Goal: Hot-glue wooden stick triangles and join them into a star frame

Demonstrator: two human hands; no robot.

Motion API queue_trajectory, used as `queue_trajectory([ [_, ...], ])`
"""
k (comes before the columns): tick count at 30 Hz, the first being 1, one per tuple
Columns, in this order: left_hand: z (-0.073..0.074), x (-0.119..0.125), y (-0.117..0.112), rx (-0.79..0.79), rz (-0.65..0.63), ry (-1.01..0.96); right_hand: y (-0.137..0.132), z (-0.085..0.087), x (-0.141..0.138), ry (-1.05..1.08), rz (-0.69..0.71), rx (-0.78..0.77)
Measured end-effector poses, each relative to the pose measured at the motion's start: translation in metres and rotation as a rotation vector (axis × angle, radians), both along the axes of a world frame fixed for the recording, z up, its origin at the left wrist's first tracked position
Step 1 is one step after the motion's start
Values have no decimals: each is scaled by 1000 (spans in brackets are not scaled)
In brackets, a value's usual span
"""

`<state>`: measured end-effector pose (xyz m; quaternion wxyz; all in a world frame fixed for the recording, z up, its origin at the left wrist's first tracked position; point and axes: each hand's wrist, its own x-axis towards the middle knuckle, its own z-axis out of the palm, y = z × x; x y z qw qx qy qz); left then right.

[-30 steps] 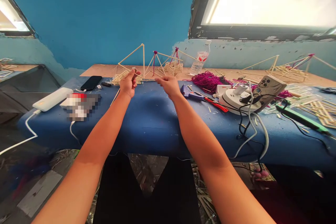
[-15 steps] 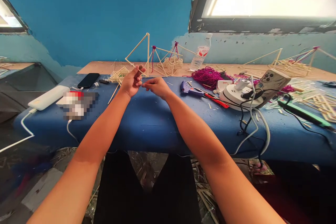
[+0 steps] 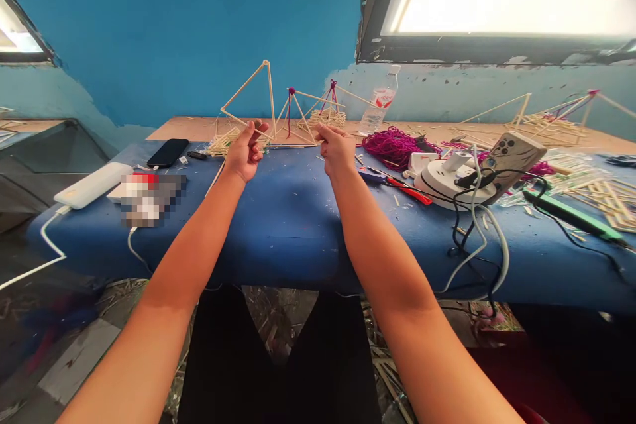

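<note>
My left hand (image 3: 247, 151) is closed on a triangular frame of thin wooden sticks (image 3: 244, 85), gripping its lower stick near the right corner. The frame stands upright against the blue wall behind. To its right, my right hand (image 3: 339, 149) is held apart from the frame, thumb and fingers pinched together; whatever they may hold is too small to make out. Behind the right hand sits a stack of sticks (image 3: 328, 120) with purple yarn above it. A blue glue gun (image 3: 371, 176) lies just right of that wrist, partly hidden by it.
Purple yarn (image 3: 397, 148), a plastic bottle (image 3: 382, 106), red-handled pliers (image 3: 412, 193) and a white power socket (image 3: 440, 179) with cables and a leaning phone (image 3: 514, 158) are on the right. A green cutter (image 3: 571, 215) lies farther right. Leftward are a black phone (image 3: 167, 152) and white power bank (image 3: 93, 185).
My right hand has moved right and slightly up, away from my left hand. The stick frame has shifted left and tilted a little, still in my left hand.
</note>
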<state>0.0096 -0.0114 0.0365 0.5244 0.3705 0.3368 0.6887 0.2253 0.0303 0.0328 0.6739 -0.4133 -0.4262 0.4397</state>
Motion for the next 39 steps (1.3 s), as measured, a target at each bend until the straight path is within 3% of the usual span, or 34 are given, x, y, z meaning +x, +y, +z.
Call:
queue_trajectory([
  [4, -1, 0, 0, 40, 12, 10, 6, -1, 5, 34, -133, 10],
  [9, -3, 6, -1, 100, 91, 168, 14, -9, 1, -54, -155, 128],
  [12, -5, 12, -1, 156, 144, 306, 19, -12, 1, -166, -223, 229],
  [15, -8, 17, -1, 213, 170, 420, 18, -10, 4, -315, -391, 290],
  [19, -12, 20, -1, 244, 178, 484, 1, -6, 5, -605, -613, 450],
  [22, -13, 20, -2, 274, 182, 513, -13, -4, 0, -762, -676, 525],
  [30, -14, 23, -4, 318, 119, 646, -26, 2, -7, -877, -672, 394],
  [39, -22, 25, -2, 422, 54, 717, -23, 2, -2, -859, -740, 324],
])
